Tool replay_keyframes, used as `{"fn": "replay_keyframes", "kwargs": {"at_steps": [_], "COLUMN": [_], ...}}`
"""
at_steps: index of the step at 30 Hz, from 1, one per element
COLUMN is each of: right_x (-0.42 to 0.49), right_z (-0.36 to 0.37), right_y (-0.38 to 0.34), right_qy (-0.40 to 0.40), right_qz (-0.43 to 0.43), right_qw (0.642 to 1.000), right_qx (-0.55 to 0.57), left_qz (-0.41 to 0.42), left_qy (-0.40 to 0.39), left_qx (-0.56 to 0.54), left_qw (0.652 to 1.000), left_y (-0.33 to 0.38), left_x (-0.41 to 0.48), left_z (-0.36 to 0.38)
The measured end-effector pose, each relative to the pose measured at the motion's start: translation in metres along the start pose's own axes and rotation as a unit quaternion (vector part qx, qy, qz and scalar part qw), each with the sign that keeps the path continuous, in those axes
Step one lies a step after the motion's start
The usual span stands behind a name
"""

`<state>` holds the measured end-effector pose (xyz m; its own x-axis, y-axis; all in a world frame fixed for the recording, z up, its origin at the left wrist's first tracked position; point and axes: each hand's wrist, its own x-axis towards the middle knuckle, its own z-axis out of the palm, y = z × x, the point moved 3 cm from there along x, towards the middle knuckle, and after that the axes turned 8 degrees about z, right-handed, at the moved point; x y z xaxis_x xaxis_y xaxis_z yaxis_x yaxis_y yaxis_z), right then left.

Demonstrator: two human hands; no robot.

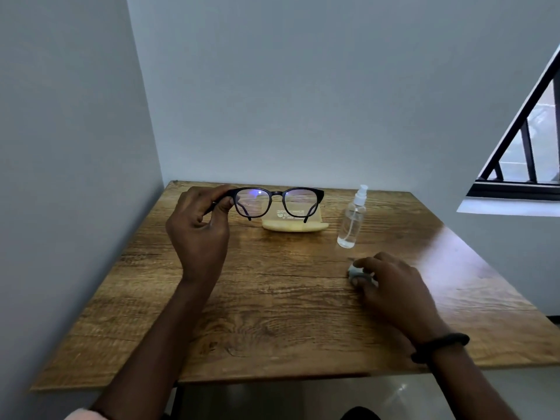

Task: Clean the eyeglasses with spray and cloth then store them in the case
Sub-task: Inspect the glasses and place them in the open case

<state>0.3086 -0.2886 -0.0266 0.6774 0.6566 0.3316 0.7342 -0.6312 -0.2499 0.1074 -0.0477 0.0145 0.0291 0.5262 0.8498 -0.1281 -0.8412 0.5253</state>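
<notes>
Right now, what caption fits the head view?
Left hand holds glasses above the case; right hand grips cloth near spray.

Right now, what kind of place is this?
Probably a plain room corner set up as a small work desk: bare grey walls meeting behind a wooden table, with a barred window at right. Home or office, can't tell.

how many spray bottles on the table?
1. The spray bottle stands upright on the table, right of the case, beyond the right hand. None seems hidden.

cloth (355, 272) mostly hidden under right hand (391, 286), case (295, 224) print unreadable
</notes>
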Motion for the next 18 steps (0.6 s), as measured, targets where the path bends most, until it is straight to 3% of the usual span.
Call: {"fn": "replay_keyframes", "kwargs": {"at_steps": [5, 7, 10, 13, 18], "right_x": [0.015, 0.024, 0.041, 0.051, 0.059], "right_z": [-0.055, -0.070, -0.068, -0.055, -0.033], "right_y": [-0.032, -0.048, -0.068, -0.080, -0.080], "right_qy": [0.157, 0.173, 0.146, 0.174, 0.230], "right_qz": [-0.054, -0.113, -0.189, -0.231, -0.226], "right_qw": [0.973, 0.953, 0.947, 0.941, 0.925], "right_qx": [0.162, 0.223, 0.214, 0.175, 0.203], "left_qz": [0.032, 0.040, 0.034, 0.012, -0.044], "left_qy": [-0.008, -0.009, -0.005, 0.003, -0.004], "left_qx": [0.005, 0.009, 0.000, -0.026, -0.100], "left_qw": [0.999, 0.999, 0.999, 1.000, 0.994], "left_y": [0.005, 0.005, 0.003, 0.001, -0.004], "left_x": [-0.001, -0.001, -0.001, 0.000, 0.001], "left_z": [0.001, 0.001, 0.001, 0.001, 0.004]}}
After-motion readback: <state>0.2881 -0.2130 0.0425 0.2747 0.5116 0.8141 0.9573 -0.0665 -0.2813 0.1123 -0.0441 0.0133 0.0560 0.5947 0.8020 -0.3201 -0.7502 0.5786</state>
